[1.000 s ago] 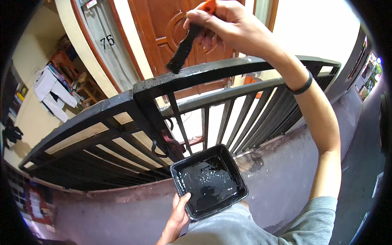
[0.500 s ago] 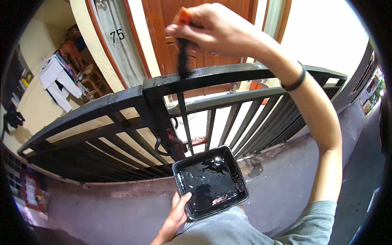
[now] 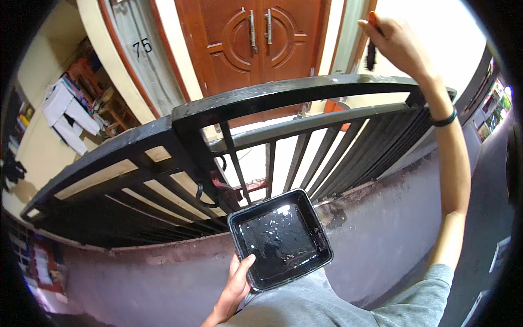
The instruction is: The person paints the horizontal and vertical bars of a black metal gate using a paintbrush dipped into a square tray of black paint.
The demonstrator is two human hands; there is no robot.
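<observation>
My left hand [image 3: 238,280] grips the lower left edge of a square black tray [image 3: 321,240], its thumb over the rim. Glossy black paint [image 3: 278,234] covers the inside of the tray. Raised at the upper right, my right hand [image 3: 400,46] is closed on a paintbrush [image 3: 371,54] with an orange handle, its black bristles pointing down. The brush hangs above the right part of a black metal gate [image 3: 256,97]; in this view its tip appears apart from the top rail. A dark band circles my right wrist.
Behind the gate stands a brown wooden double door [image 3: 259,49] with metal handles. Clothes [image 3: 68,111] hang at the left. A dark red latch [image 3: 226,188] sits at the gate's middle. Grey paving [image 3: 387,207] lies below, and something orange [image 3: 336,106] shows behind the bars.
My right hand has carried the paintbrush from the middle of the gate's top rail to the right and lifted it. The tray stays in my left hand, and the view has shifted slightly.
</observation>
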